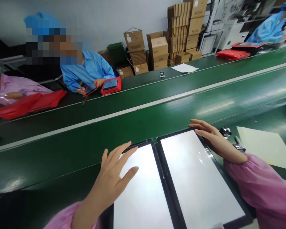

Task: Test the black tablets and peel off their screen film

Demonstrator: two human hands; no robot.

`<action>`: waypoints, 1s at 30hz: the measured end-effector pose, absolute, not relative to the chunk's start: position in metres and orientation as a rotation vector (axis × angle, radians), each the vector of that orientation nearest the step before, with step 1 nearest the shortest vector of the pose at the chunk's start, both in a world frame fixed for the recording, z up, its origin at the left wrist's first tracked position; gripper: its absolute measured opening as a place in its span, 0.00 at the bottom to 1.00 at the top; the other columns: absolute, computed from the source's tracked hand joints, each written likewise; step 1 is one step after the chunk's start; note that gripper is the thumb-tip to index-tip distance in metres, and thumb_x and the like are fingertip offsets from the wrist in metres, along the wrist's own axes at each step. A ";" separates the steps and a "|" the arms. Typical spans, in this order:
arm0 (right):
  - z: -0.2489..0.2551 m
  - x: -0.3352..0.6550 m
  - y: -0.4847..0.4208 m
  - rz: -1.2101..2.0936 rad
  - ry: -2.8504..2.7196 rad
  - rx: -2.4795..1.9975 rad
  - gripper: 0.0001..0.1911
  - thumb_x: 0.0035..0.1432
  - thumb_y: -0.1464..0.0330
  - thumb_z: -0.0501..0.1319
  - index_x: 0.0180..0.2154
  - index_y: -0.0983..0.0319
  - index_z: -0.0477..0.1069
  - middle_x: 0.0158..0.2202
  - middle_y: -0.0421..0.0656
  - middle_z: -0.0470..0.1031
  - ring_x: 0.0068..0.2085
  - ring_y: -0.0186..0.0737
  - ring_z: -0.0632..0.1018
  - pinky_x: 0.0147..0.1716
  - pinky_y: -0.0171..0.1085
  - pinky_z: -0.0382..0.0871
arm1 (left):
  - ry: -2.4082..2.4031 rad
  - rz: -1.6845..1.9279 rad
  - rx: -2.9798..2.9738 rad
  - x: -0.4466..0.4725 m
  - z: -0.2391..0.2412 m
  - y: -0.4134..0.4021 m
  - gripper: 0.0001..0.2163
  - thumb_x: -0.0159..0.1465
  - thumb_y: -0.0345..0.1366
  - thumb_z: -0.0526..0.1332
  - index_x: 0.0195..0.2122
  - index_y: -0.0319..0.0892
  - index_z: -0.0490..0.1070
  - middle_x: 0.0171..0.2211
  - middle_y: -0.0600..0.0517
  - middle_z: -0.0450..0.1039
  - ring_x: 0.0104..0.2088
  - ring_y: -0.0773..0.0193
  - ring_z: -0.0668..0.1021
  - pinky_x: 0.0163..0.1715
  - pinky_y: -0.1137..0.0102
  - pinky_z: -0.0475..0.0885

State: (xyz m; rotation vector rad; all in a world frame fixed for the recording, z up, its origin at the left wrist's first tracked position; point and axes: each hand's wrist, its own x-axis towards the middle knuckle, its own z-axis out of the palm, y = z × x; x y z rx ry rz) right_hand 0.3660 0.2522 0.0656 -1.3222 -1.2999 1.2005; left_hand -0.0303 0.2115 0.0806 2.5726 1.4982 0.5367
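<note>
Two tablets with lit white screens lie side by side in front of me. Over the upper left part of the left tablet (143, 190) is my left hand (114, 175), its fingers spread and holding nothing. My right hand (212, 140) is at the upper right corner of the right tablet (197, 178), fingers stretched out along its edge. Whether either hand touches the glass I cannot tell. Pink sleeves cover both my forearms.
A green conveyor belt (133, 127) runs across beyond the tablets. Right of my hand lie a cream sheet (264, 146) and small shiny metal items (226, 132). Across the belt, a person in blue (92, 65) handles red-cased tablets (111, 86). Cardboard boxes (158, 51) stand behind.
</note>
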 end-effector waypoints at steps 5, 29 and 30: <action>0.061 0.372 0.250 1.238 -1.316 -1.259 0.27 0.58 0.59 0.68 0.59 0.51 0.73 0.63 0.49 0.77 0.63 0.55 0.76 0.56 0.54 0.75 | 1.445 0.332 2.666 -0.002 0.089 0.225 0.24 0.76 0.56 0.48 0.66 0.56 0.70 0.68 0.41 0.69 0.67 0.38 0.70 0.62 0.20 0.53; 0.065 0.382 0.242 1.140 -1.425 -1.293 0.27 0.67 0.49 0.62 0.65 0.42 0.66 0.64 0.47 0.75 0.64 0.55 0.76 0.52 0.49 0.80 | 1.400 0.337 2.732 0.008 0.093 0.196 0.19 0.76 0.51 0.55 0.62 0.54 0.76 0.66 0.42 0.71 0.67 0.40 0.70 0.67 0.24 0.45; 0.067 0.386 0.235 1.062 -1.451 -1.351 0.26 0.66 0.48 0.63 0.64 0.41 0.68 0.62 0.46 0.77 0.64 0.56 0.77 0.52 0.49 0.80 | 1.429 0.370 2.719 0.002 0.094 0.191 0.20 0.76 0.53 0.55 0.62 0.54 0.76 0.66 0.42 0.71 0.67 0.39 0.71 0.67 0.23 0.45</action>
